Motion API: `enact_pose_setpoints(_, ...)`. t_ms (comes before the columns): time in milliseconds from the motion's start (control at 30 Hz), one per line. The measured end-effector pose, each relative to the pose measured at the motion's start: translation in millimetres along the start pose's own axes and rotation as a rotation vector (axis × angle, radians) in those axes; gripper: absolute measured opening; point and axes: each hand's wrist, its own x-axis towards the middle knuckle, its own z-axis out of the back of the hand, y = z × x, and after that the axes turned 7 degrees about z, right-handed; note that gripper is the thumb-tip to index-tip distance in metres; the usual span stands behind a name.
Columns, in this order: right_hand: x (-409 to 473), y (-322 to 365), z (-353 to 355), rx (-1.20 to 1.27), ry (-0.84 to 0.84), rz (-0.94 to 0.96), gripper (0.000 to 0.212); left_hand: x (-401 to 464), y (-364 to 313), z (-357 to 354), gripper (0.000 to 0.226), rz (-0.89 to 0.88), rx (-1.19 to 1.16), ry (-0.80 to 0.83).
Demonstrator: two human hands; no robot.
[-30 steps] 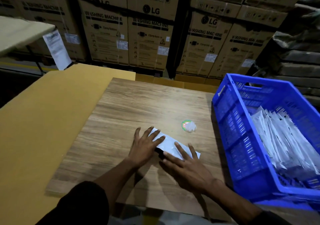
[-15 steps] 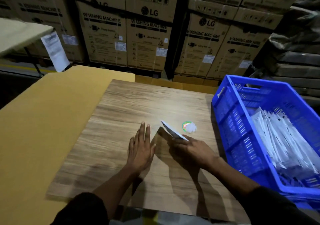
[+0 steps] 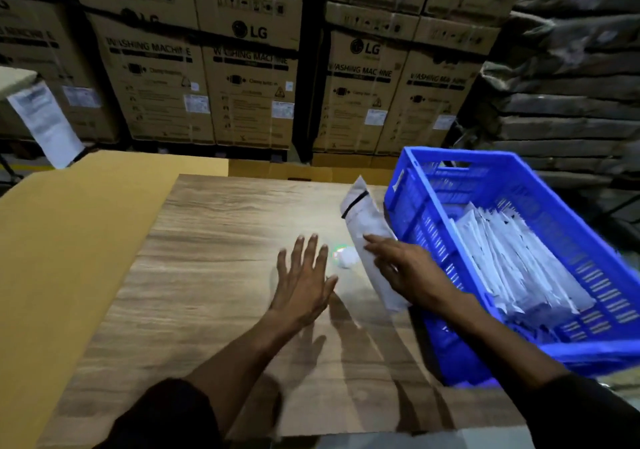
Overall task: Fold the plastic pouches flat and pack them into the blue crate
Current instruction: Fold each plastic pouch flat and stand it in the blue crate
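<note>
From my head camera I see my right hand [image 3: 408,268] holding the folded white plastic pouch [image 3: 372,237] near the right edge of the wooden tabletop [image 3: 214,275], lifted off the wood and tilted, its black-striped end pointing up and away from me, just beside the near-left wall of the blue crate [image 3: 519,351]. My fingers lie along the pouch's upper face with the thumb hidden under it, so I judge this a loose pinch and not a firm one; slick plastic could slip out before it clears the crate wall. My left hand [image 3: 304,282] is spread flat and holds nothing, over the middle of the tabletop, just beside a small crumpled bit of film with a round green-edged sticker [image 3: 343,256]. The fold may spring open, since nothing presses the pouch flat now. The crate's wall is close to the pouch's far end, and I could catch that end on the rim and bend it. Inside, the packed pouches [image 3: 512,258] stand in leaning rows toward the crate's right side; dropping this one carelessly could leave it lying across them instead of slotting in. The picture is somewhat blurred, so I cannot tell how tight the crease is.
</note>
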Motion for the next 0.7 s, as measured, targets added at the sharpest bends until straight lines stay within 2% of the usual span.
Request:
enact_pose_setpoints(133,-6.6,-15.9,59.4,-0.055,-0.166,-0.024,0.037,56.7,-78.2,44.3,0.073,-0.163,-0.06,-0.009)
enact_pose_setpoints(233,-24.2,-37.1,109.8,-0.061,-0.229,-0.043,0.033,84.5,-143.3,69.3,0.081,-0.269,-0.095,-0.032)
enact_pose_setpoints(367,-56.9,-70.3,176.9,-0.083,-0.27,-0.094,0.032,104.7,-231.9,82.6,0.067,-0.338,-0.119,-0.154)
enact_pose_setpoints(433,-75.5,-85.5,203.0,-0.098,-0.275,-0.125,0.033,109.9,-269.7,82.3,0.065,-0.353,-0.141,-0.147)
enact_pose_setpoints(533,-109.5,-113.2,233.5,-0.122,-0.249,-0.197,0.031,110.4,-322.5,74.3,0.069,-0.32,-0.181,0.016)
enact_pose_setpoints(700,-151.7,-153.4,241.4,-0.2,-0.039,-0.339,0.033,101.7,-363.1,23.5,0.081,-0.389,0.032,0.323)
